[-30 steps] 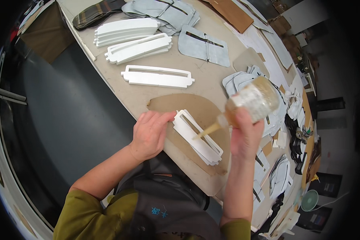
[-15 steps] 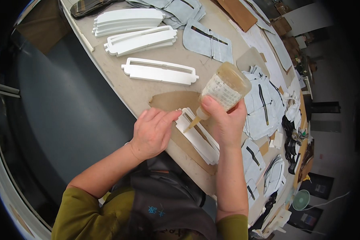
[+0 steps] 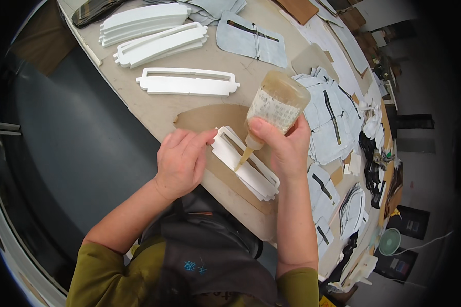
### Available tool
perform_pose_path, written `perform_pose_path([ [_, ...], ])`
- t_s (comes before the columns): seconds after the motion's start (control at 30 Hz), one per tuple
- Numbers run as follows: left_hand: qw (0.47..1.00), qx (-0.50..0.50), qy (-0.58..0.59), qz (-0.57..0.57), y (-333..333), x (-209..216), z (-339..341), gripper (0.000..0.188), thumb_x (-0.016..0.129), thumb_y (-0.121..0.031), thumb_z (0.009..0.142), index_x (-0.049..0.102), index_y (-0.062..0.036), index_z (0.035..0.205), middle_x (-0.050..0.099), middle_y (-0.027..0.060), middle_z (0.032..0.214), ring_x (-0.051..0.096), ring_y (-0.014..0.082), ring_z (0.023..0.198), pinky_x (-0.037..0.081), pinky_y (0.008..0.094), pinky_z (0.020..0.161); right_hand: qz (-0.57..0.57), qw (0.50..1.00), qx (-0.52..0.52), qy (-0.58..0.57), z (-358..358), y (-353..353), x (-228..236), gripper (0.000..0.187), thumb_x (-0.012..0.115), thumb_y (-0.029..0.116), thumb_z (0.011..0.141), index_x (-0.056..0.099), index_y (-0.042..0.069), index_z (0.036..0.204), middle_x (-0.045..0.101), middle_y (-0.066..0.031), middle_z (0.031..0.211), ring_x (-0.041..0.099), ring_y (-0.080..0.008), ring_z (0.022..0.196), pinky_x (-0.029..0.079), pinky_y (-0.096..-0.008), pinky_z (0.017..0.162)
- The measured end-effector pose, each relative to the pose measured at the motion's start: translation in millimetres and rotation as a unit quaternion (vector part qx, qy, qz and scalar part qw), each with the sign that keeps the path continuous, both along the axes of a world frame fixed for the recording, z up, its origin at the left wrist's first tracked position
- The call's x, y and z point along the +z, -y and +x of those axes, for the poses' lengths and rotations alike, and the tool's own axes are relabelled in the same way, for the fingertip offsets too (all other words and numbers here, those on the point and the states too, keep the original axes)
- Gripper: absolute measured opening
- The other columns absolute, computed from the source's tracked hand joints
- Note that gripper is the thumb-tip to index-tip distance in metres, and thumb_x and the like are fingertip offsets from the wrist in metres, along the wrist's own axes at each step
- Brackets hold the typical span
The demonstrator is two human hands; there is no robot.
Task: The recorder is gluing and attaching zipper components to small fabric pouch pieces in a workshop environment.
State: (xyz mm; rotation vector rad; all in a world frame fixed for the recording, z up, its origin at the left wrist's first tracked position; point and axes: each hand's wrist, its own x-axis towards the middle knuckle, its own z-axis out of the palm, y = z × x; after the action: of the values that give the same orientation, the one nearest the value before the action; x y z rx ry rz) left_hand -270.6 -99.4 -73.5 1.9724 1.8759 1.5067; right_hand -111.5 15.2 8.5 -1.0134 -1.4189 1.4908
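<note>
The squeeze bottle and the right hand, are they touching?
Touching: the head view shows the right hand gripping the squeeze bottle, its thumb laid against the bottle's side.

A workshop: worktable (image 3: 210, 57), piled grey cut pieces (image 3: 320, 110), stacked white frames (image 3: 253, 179).

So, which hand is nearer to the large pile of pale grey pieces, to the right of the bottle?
Right. The right hand, holding the bottle, is just left of the pile; the left hand is farther left, at the stacked white frames.
</note>
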Motion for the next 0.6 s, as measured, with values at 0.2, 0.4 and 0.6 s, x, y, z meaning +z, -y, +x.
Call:
perform_pose_path([
  [0.2,1.0,-0.002,-0.011,-0.007,0.1,0.1,-0.5,0.035,0.062,0.009,0.081,0.065,-0.005,0.113,0.07,0.0022,0.092,0.059,0.0258,0.077,0.046,0.0365,0.071,-0.016,1.0,-0.005,0.024,21.4,2.6,-1.4,0.055,0.087,0.008,0.074,0.058,-0.004,0.119,0.069,-0.0114,0.106,0.069,-0.0155,0.09,0.058,-0.0294,0.079],
  [0.4,1.0,0.005,-0.019,-0.012,-0.7,-1.0,1.2,0.035,0.061,0.01,0.082,0.064,-0.004,0.114,0.07,0.0052,0.092,0.059,0.0269,0.078,0.047,0.0367,0.073,-0.039,0.999,-0.002,0.037,39.7,3.6,-1.3,0.056,0.088,0.01,0.073,0.059,-0.004,0.119,0.07,-0.0111,0.106,0.069,-0.0159,0.09,0.057,-0.0303,0.08],
  [0.6,1.0,0.002,-0.021,-0.009,-1.1,-2.3,0.6,0.037,0.062,0.007,0.083,0.065,-0.0064,0.117,0.069,0.0036,0.093,0.06,0.0261,0.081,0.046,0.0367,0.073,-0.032,0.999,-0.003,0.044,58.8,5.1,-3.2,0.055,0.088,0.009,0.072,0.06,-0.003,0.118,0.071,-0.0108,0.104,0.069,-0.0159,0.09,0.057,-0.0309,0.081],
])
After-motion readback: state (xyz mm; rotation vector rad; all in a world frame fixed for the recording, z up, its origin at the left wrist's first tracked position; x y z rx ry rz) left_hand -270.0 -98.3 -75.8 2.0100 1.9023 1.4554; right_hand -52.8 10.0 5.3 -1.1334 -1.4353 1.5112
